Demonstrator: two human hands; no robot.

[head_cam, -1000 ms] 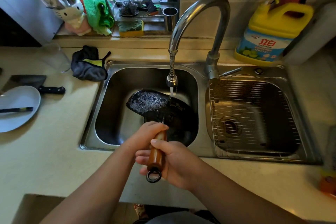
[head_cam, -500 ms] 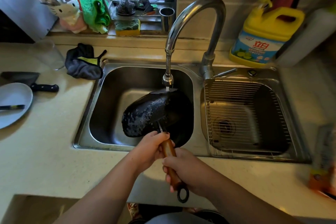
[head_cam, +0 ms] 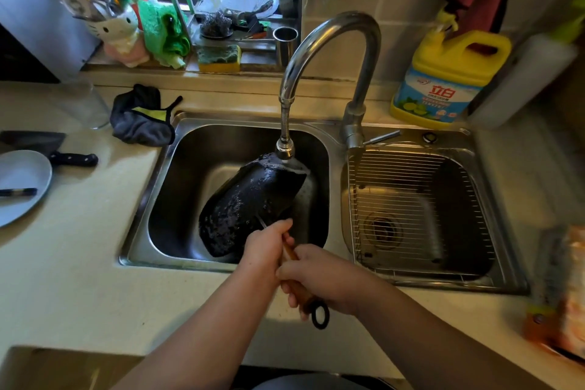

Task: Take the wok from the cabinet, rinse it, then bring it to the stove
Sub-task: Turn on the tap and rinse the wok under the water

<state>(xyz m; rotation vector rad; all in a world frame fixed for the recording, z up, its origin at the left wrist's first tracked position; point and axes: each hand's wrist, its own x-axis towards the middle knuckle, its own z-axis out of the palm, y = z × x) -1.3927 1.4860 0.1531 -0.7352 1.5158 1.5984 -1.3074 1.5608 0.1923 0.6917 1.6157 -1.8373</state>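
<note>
Black wok (head_cam: 253,203) tilted under faucet (head_cam: 332,41), both hands (head_cam: 266,250) (head_cam: 323,275) gripping its handle; drying rack (head_cam: 411,199) right.

We have tipped the wok (head_cam: 250,199) further over, so its wet black underside faces us and its far rim sits right under the spout (head_cam: 284,149). The handle's ring (head_cam: 319,313) has swung toward the right.

The wok (head_cam: 253,203) hung tilted in the left basin (head_cam: 190,149) under the faucet (head_cam: 332,51), a wire rack (head_cam: 411,199) in the right basin, a cloth (head_cam: 139,120) behind-left, a plate (head_cam: 22,180) far left on the counter (head_cam: 79,263).
</note>
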